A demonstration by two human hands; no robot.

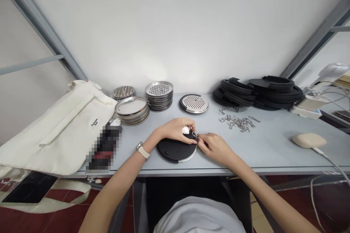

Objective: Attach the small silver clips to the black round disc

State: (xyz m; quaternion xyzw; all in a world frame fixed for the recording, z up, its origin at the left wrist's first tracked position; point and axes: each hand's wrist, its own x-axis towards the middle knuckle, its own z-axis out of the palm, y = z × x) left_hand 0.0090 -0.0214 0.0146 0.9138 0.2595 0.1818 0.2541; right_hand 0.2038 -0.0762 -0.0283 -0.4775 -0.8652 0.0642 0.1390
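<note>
A round black disc with a silver metal rim (175, 150) lies on the table in front of me. My left hand (175, 130) rests over its far side, fingers curled, with thumb and forefinger pressing at the right edge. A small crumpled white wad (185, 130) shows beneath its fingers. Between the two hands, at the disc's edge, is a bent metal wire clip (194, 134). My right hand (214, 147) pinches at the clip's lower end, with its fingertips against the rim. The fingertips partly hide how the clip sits.
Behind are stacked grater discs (159, 96), stacked metal discs (131, 111), and one grater in a black ring (194, 103). Wire clips (237, 123) lie right, before black rings (235, 93). A white bag (54, 127) stands left; a cream corded device (308, 140) lies right.
</note>
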